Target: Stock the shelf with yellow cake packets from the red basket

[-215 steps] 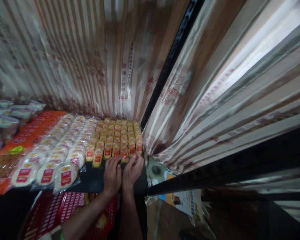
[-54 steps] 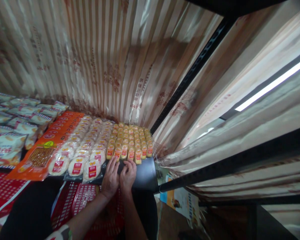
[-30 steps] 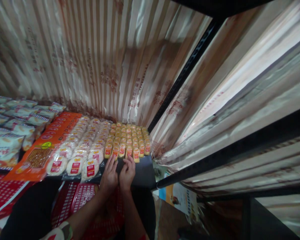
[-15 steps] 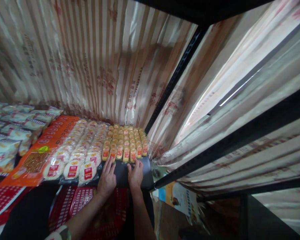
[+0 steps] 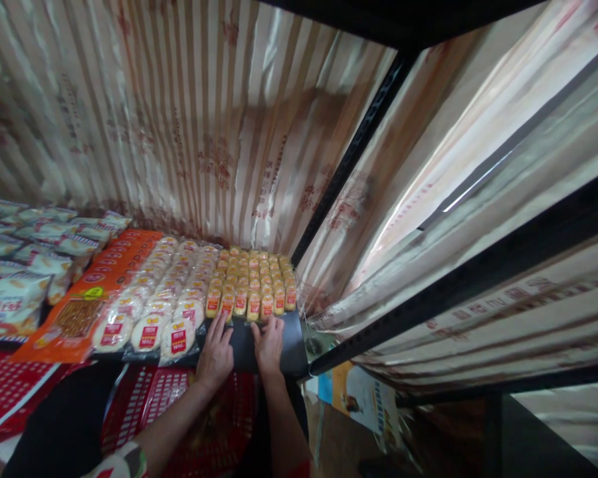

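Observation:
Rows of small yellow wrapped cakes with red labels (image 5: 253, 305) stand at the right end of a black shelf (image 5: 292, 342). My left hand (image 5: 216, 355) rests at their front edge, fingers stretched out, the tips touching a cake in the left part of the front row. Beside it, my right hand (image 5: 269, 345) lies at the front of the middle cakes, its fingers loosely spread against them. Neither hand grasps anything that I can see. To the left of my left hand are rows of white round wrapped crackers (image 5: 178, 340) with red labels.
An orange snack packet (image 5: 74, 318) lies left of the crackers, with white snack bags (image 5: 10, 302) farther left. Red baskets (image 5: 144, 398) stand below the shelf. A black post (image 5: 351, 156) rises at the right rear, before striped sheeting (image 5: 204, 119). A printed carton (image 5: 353, 398) sits low right.
The view has shifted slightly, so the shelf goods appear a little to the right. My right thumb has come nearer the cakes' front edge; the left hand stays in place against them.

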{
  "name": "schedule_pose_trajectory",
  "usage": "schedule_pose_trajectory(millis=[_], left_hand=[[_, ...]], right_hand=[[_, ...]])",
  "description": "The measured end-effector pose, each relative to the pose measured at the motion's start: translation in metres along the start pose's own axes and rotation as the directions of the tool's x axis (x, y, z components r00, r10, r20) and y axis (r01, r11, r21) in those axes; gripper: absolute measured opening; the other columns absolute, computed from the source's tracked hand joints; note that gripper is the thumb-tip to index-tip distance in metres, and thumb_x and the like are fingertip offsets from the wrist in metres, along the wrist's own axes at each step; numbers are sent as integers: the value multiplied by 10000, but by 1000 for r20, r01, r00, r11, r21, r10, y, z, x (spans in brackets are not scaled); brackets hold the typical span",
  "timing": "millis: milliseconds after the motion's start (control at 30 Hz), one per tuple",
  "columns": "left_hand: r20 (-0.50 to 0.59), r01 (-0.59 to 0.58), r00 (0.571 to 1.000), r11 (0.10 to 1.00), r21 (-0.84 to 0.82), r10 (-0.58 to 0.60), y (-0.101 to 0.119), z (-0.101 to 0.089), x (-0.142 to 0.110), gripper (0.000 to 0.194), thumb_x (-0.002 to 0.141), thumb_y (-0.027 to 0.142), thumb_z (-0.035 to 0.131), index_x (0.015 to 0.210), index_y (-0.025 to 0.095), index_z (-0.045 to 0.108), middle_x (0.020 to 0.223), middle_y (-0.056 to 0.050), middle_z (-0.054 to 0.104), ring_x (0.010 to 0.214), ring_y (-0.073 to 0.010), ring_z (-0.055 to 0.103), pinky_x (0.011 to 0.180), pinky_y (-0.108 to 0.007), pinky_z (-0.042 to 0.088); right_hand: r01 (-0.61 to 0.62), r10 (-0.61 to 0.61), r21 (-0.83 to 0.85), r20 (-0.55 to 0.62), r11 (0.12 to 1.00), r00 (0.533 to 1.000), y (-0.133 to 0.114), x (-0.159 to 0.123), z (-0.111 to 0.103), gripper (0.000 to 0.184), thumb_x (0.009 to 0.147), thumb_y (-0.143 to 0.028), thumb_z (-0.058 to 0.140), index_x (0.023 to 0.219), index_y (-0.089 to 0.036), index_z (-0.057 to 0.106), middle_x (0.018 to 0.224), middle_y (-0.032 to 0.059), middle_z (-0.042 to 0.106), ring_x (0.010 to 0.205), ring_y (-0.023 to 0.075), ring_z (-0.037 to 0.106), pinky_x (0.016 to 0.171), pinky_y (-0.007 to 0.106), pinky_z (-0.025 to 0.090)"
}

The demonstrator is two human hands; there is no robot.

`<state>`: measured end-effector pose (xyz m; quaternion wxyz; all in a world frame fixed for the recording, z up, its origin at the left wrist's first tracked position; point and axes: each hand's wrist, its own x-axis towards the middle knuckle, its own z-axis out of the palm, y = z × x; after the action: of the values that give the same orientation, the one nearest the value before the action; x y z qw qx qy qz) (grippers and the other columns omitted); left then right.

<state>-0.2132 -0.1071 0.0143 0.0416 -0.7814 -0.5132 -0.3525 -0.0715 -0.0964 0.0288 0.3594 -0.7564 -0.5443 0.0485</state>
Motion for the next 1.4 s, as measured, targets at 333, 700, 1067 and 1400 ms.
schedule_pose_trajectory(millis=[333, 700, 1067, 1400], left_hand=[[-11, 7, 1000, 1000, -13, -7, -1, 5, -2, 402, 741, -2, 384, 1005, 74, 677, 1382, -181, 494, 1357, -282, 377, 1039, -443, 479], [48, -13, 999, 999, -50, 15, 0, 1, -3, 388, 778, 7, 374, 1017, 61, 674, 1378, -185, 500, 1370, -273, 357, 1074, -447, 445], [105, -98, 988, 983, -155, 115, -2, -12, -18, 394, 813, 78, 376, 1110, 18, 628, 1369, -219, 497, 1374, -283, 345, 1067, -464, 447], [166, -189, 960, 959, -211, 226, -20, -16, -64, 654, 745, 16, 355, 1386, 126, 423, 1423, -128, 468, 1371, -235, 354, 1062, -447, 443]], right_hand=[[-27, 25, -96, -23, 995, 999, -6, 5, 4, 196, 879, -343, 477, 910, -200, 606, 938, 61, 558, 696, 164, 583, 576, 263, 381], [-55, 73, 205, -81, 977, 994, 9, 10, 1, 515, 883, -557, 299, 729, -176, 610, 713, 55, 569, 662, 169, 524, 659, 283, 406], [-88, 115, 379, -51, 921, 992, 13, 10, -3, 469, 789, -566, 419, 724, -157, 639, 769, 88, 642, 719, 191, 577, 747, 314, 441], [-59, 57, 419, 17, 906, 998, 8, -1, -13, 390, 793, -475, 465, 743, -154, 680, 700, 41, 626, 654, 168, 573, 679, 283, 446]])
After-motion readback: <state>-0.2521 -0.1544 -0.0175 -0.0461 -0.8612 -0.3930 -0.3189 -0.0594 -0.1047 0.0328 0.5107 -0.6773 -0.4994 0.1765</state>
